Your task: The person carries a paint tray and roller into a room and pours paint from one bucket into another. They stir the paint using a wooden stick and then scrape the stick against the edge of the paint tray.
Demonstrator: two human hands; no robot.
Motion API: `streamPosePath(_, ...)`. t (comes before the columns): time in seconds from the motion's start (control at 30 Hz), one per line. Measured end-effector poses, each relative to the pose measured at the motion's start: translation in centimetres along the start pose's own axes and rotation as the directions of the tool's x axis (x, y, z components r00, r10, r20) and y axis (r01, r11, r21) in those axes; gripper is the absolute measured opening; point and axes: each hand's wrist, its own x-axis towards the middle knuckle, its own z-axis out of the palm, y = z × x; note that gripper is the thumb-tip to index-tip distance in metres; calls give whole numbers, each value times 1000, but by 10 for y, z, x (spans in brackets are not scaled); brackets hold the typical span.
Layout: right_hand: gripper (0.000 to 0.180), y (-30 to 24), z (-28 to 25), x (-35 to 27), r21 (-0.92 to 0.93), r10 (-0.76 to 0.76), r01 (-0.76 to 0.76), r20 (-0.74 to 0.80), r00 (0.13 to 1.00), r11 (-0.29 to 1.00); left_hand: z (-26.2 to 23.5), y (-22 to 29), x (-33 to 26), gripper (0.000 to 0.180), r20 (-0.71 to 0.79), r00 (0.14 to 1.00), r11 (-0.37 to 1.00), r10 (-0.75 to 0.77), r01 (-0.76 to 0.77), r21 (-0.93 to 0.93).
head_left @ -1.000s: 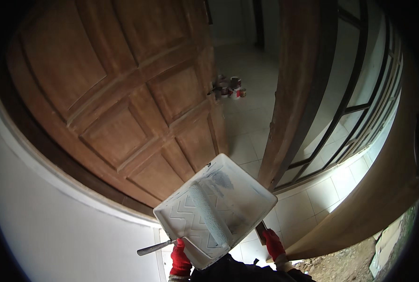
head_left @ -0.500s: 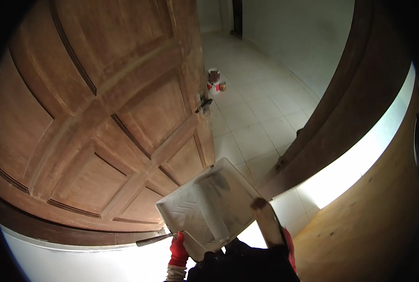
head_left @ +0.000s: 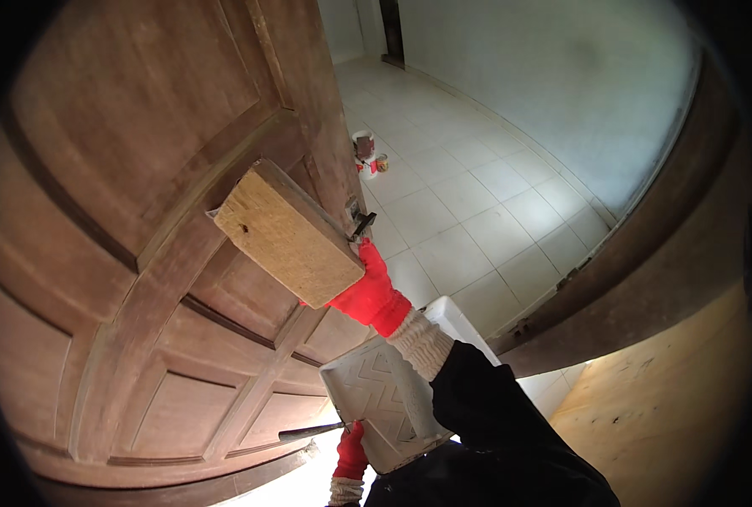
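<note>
My right hand [head_left: 371, 296], in a red knit glove, is closed around a thick rectangular wooden block [head_left: 287, 232]. It holds the block up in front of the brown panelled door [head_left: 173, 338], beside the door handle [head_left: 362, 224]. Whether the block touches the door I cannot tell. Low down, my left hand [head_left: 352, 452], gloved in red too, grips the edge of a whitish paint tray [head_left: 367, 376] with zigzag ridges. A slim tool with a dark handle [head_left: 304, 433] sticks out leftward from that same hand; its other end is hidden. My right sleeve covers part of the tray.
Beyond the door's edge, a white bucket [head_left: 362, 145] and a small can [head_left: 382, 162] stand on the tiled floor [head_left: 452, 228]. A dark wooden door frame [head_left: 646, 287] curves along the right, with a tan wooden surface [head_left: 654, 380] below it. A pale wall [head_left: 553, 93] stands behind.
My right hand has swung up and leftward from beside the tray, bringing the wooden block up in front of the door. The tray and left hand have shifted slightly right in view.
</note>
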Motion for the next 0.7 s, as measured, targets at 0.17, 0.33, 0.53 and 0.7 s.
streamPosePath(0.17,81,19,-19,21,37,-67,71,-100,993,997,-13,-1,38,44,8,997,992,-73,73,-98)
streamPosePath(0.33,72,26,-36,44,450,-44,-35,163,986,892,-7,18,58,43,75,992,986,-102,111,-123)
streamPosePath(0.53,53,23,-33,57,253,-137,33,404,904,967,-17,18,84,43,68,997,953,-43,20,303)
streamPosePath(0.7,55,15,-13,58,109,-29,33,-38,999,993,-2,9,92,45,68,985,853,159,-172,493)
